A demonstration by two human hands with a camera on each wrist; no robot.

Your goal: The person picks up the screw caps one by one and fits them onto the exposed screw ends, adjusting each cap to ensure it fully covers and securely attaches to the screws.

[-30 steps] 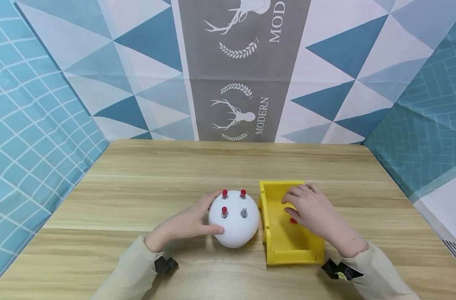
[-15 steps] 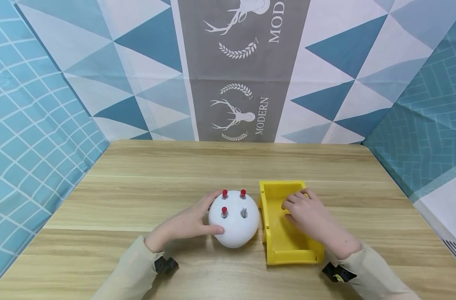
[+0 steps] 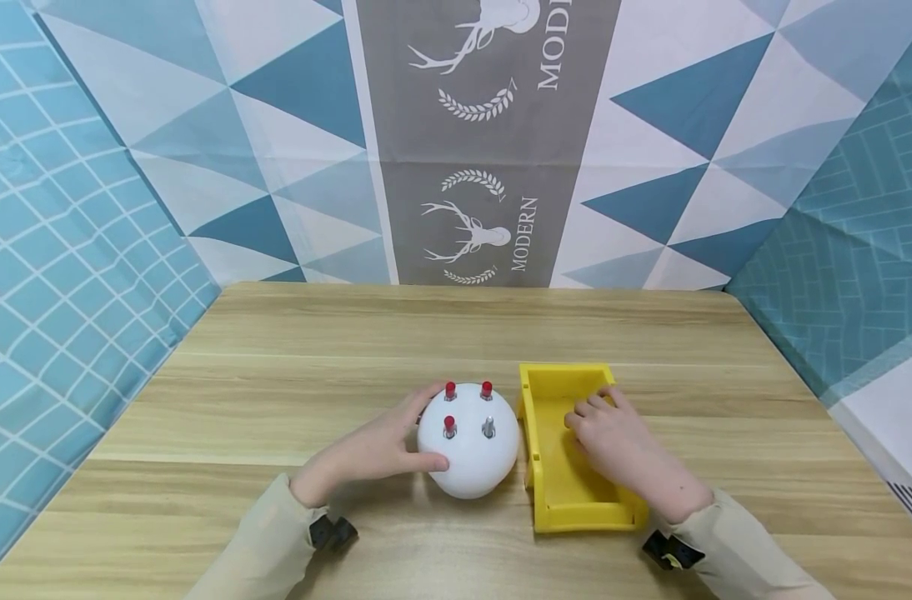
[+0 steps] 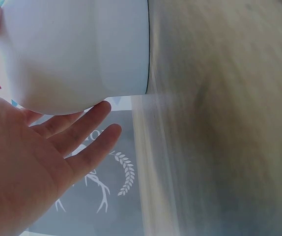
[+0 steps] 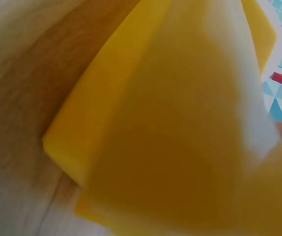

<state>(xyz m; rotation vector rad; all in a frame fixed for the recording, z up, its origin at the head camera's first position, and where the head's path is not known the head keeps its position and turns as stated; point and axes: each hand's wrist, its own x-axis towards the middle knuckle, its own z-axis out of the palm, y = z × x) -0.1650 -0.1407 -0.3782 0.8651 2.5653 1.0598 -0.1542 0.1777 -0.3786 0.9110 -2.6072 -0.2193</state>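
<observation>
My left hand [image 3: 377, 446] holds a white dome [image 3: 471, 475] from its left side, thumb in front and fingers around the back. The left wrist view shows some fingers along the dome's lower wall [image 4: 82, 54]. On top stand short metal posts; three carry a red cap [image 3: 449, 422], while the front right post [image 3: 489, 427] is bare metal. My right hand [image 3: 613, 437] is down in a yellow bin [image 3: 564, 517] with its fingers bent. Its fingertips are largely hidden, and I cannot tell whether they hold anything.
The yellow bin stands close to the dome's right side, and its wall [image 5: 180, 123] fills most of the right wrist view. Both stand on a wooden table [image 3: 336, 325]. A patterned cloth [image 3: 471, 125] rises behind the table's back edge.
My right hand has shifted slightly inside the bin, and its fingers have bent further. A small red piece seen in the bin earlier is now out of sight. The left hand stays on the dome.
</observation>
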